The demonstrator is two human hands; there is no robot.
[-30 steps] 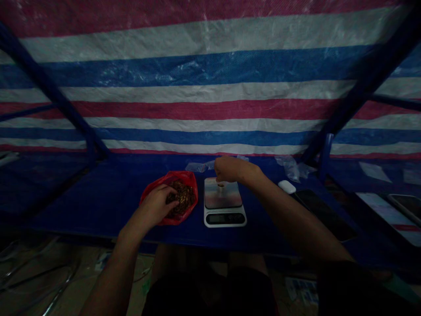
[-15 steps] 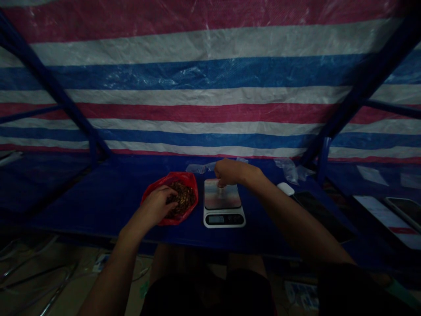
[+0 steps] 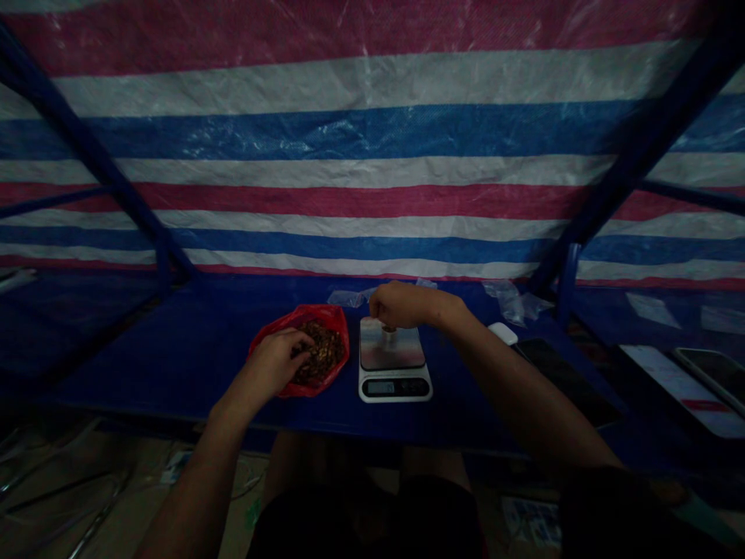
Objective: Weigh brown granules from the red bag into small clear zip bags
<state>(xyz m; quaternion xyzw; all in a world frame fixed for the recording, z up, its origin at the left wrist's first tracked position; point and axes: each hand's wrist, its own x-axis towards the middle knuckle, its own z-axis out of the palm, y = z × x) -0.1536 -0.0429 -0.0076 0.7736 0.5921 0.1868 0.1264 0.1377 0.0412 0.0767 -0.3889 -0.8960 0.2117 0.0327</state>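
My left hand [image 3: 278, 357] reaches into a red plastic bag [image 3: 341, 312] from its left side. Small brown pieces [image 3: 323, 351], too small to name, fill the bag. The thumb and forefinger are bent, a gap between them, touching the heap. To the right of the bag stands a white kitchen scale [image 3: 396, 390] with a metal top and a lit display. My right hand [image 3: 396, 304] is over the back of the scale, its fingers closed and pointing down. A small light-coloured object [image 3: 389, 334] shows under those fingers on the scale; what they hold is hidden.
Clear plastic bags [image 3: 346, 298] lie behind the scale and at the right [image 3: 512, 301]. A white case [image 3: 503, 334], a dark flat slab [image 3: 564, 380] and phones [image 3: 687, 388] are on the right. Blue frame bars [image 3: 628, 171] flank the blue table [image 3: 174, 341] before a striped sheet.
My right hand has shifted slightly left over the scale, its fingers now farther back. The left hand stays in the bag, with its fingers a little more bent.
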